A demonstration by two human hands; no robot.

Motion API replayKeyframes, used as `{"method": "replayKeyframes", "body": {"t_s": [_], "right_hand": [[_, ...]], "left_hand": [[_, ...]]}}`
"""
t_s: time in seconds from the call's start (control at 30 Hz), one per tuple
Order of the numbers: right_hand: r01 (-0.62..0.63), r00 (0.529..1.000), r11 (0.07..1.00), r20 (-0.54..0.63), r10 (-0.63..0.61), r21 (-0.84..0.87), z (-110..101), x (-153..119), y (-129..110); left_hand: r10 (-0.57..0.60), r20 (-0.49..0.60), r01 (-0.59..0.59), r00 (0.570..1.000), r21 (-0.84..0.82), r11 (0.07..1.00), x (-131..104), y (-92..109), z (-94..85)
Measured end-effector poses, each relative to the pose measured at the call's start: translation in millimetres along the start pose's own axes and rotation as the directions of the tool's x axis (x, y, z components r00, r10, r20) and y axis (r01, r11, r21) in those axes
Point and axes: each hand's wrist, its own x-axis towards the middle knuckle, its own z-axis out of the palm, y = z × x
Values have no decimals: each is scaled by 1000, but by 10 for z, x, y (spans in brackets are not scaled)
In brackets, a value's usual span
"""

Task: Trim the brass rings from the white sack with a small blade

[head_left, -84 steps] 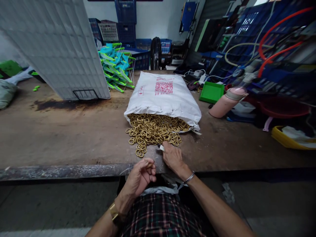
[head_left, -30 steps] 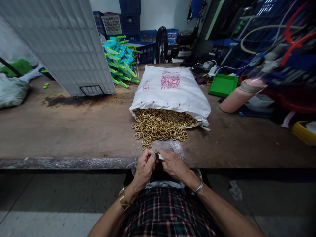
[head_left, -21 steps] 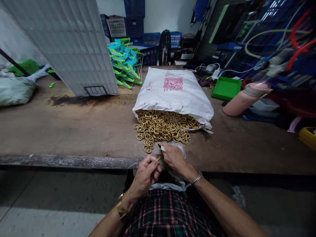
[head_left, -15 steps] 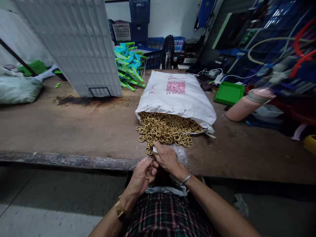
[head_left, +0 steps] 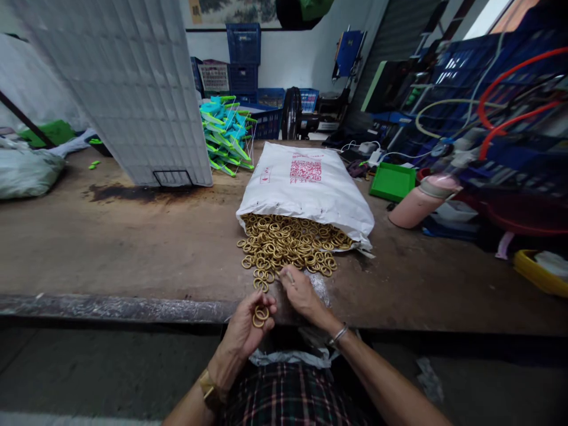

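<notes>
Two brass-coloured rings [head_left: 262, 320] in view, lower centre.
Left hand [head_left: 245, 323] curls round both where one showed before, baring their faces; right hand [head_left: 306, 296] grips a partly hidden pale tool [head_left: 291, 277] near the ring pile [head_left: 284, 245].

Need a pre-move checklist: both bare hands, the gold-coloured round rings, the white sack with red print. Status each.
1. Left hand holding rings: ok, two gold-coloured round rings show at its fingers.
2. Right hand at the heap of loose rings: ok, fingertips by its near edge.
3. Right hand's contents: cannot tell, a small pale piece shows, mostly hidden.
4. White sack with red print open toward the person: ok.
5. All rings inside sack: not ok, many lie on the brown wooden table.
6. Pink cylindrical bottle clear of hands: ok.
</notes>
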Motion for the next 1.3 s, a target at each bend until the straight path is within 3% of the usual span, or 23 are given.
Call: {"method": "replayKeyframes", "body": {"t_s": [0.07, 0.17, 0.23, 0.33, 0.4, 0.5, 0.57, 0.63, 0.73, 0.83, 0.93, 1.0, 1.1, 1.2, 1.3], "right_hand": [[-125, 992, 928, 39, 119, 351, -69, -46, -20], [-305, 952, 630, 206, 227, 715, -140, -147, -87], [-341, 940, 475, 276, 203, 812, -147, -216, -135], [-342, 940, 412, 311, 142, 845, -105, -283, -168], [-342, 939, 455, 315, 136, 822, -72, -292, -152], [-297, 954, 650, 241, 177, 699, -72, -261, -87], [-220, 975, 801, 127, 180, 557, -114, -231, -45], [-137, 990, 895, 33, 136, 425, -169, -209, -27], [-39, 999, 954, 36, 29, 297, -217, -201, -45], [-5, 996, 973, 88, -16, 230, -200, -202, -74], [-36, 996, 969, 88, 15, 245, -167, -195, -79], [-60, 995, 963, 89, 37, 265, -158, -190, -78], [-75, 994, 958, 93, 51, 277, -159, -189, -89], [-78, 993, 952, 110, 47, 294, -159, -189, -95], [-100, 993, 959, 84, 80, 266, -157, -188, -54]], "left_hand": [[30, -53, -27, 998, 63, 998, 20, -20, 54], [64, -59, -54, 996, 155, 986, 38, -70, 145], [101, -31, -93, 994, 186, 978, 52, -111, 192], [167, 7, -164, 986, 228, 960, 87, -163, 225], [204, 6, -197, 979, 276, 941, 116, -177, 223], [308, -32, -263, 951, 441, 858, 140, -162, 198], [432, -18, -334, 902, 605, 722, 136, -136, 181], [539, 51, -398, 841, 733, 552, 125, -110, 169], [587, 168, -451, 792, 809, 377, 115, -96, 154], [572, 233, -471, 787, 826, 311, 116, -107, 145], [525, 211, -450, 824, 807, 382, 109, -114, 151], [433, 160, -388, 887, 767, 511, 96, -113, 159], [210, 72, -205, 975, 654, 728, 75, -115, 165], [91, 80, -120, 993, 528, 841, 64, -127, 161], [101, 98, -137, 990, 491, 860, 65, -138, 146]]}}
